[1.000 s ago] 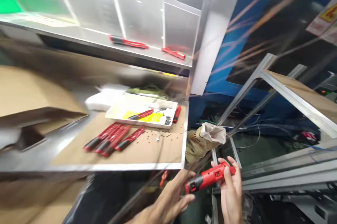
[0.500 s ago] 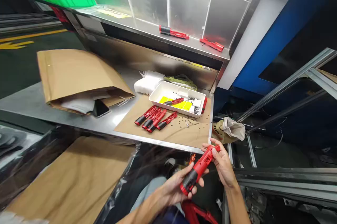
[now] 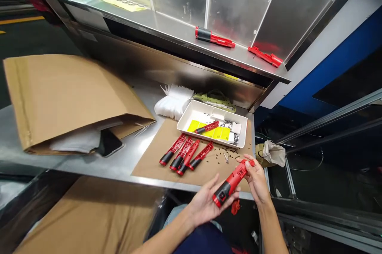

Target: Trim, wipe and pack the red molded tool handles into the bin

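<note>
A red and black tool body [image 3: 231,183] lies across both my hands just past the front edge of the steel bench [image 3: 125,164]. My left hand [image 3: 207,203] cradles its black end from below, fingers loosely curled. My right hand [image 3: 256,178] pinches its red end. On the brown card mat [image 3: 167,154] just ahead lie several matching red and black tool bodies [image 3: 185,155] side by side, with small dark screws [image 3: 222,155] scattered beside them.
A white tray [image 3: 191,111] holds yellow labels, screws and one red tool. White foam sheets [image 3: 171,101] sit behind it. A big brown envelope [image 3: 65,95] lies at left. The upper shelf carries a red tool [image 3: 213,37] and a red shell half [image 3: 265,56]. A crumpled bag [image 3: 270,152] is at right.
The view has swung left and down onto the bench. Both hands have carried the red tool up and forward to the bench's front edge, with its angle now steeper.
</note>
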`<state>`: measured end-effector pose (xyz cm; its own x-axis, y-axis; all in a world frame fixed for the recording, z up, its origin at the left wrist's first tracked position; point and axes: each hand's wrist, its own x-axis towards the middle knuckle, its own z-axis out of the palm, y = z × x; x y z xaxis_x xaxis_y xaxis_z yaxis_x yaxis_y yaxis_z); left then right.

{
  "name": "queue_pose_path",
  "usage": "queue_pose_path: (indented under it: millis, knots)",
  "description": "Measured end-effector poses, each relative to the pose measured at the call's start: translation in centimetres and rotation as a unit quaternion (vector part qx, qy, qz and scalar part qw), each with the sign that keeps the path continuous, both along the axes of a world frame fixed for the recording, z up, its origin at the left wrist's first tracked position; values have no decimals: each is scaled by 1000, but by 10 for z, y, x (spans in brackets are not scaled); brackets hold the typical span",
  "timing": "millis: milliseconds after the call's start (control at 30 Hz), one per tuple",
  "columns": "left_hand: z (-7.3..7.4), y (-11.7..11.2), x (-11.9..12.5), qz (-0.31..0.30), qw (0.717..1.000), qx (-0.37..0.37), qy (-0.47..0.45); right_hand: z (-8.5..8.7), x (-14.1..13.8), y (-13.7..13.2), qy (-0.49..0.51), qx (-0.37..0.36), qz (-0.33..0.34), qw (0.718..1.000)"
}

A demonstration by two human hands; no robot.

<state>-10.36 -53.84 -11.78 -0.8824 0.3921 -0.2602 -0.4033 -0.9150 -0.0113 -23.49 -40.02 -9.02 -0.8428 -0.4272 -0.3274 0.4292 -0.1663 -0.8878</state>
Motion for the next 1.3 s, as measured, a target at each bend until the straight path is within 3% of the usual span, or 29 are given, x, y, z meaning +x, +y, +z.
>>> queue_pose_path:
  millis: [100,200,267,333,433,500,567,667,800,1133,1300]
  knots:
    - [2,-21,-9,112,982,-129,76,-13,9,-21,2,-10,-76,997]
    - [5,-29,-24,218,902,-357,104,-31,39,-30,-16,-10,-109,994]
    - [11,-33,-35,263,855,-439,77,-36,57,-23,-29,27,-48,998]
    - [18,-41,-45,260,868,-418,62,-29,60,-6,27,129,40,991]
    - [28,-57,-51,123,939,-310,88,10,36,17,232,293,74,924]
    - [32,-64,-51,10,957,-266,115,44,11,18,337,314,84,883]
    - [33,-67,-50,-71,953,-253,153,75,-11,9,392,302,150,856]
    - [33,-65,-51,-120,939,-264,187,99,-29,-11,397,288,268,829]
    - [35,-61,-53,-132,932,-286,178,101,-32,-27,363,281,341,820]
    - [36,-62,-65,-138,926,-316,157,84,-43,-38,290,252,335,860]
    - [33,-62,-73,-144,928,-316,137,77,-52,-41,279,235,343,866]
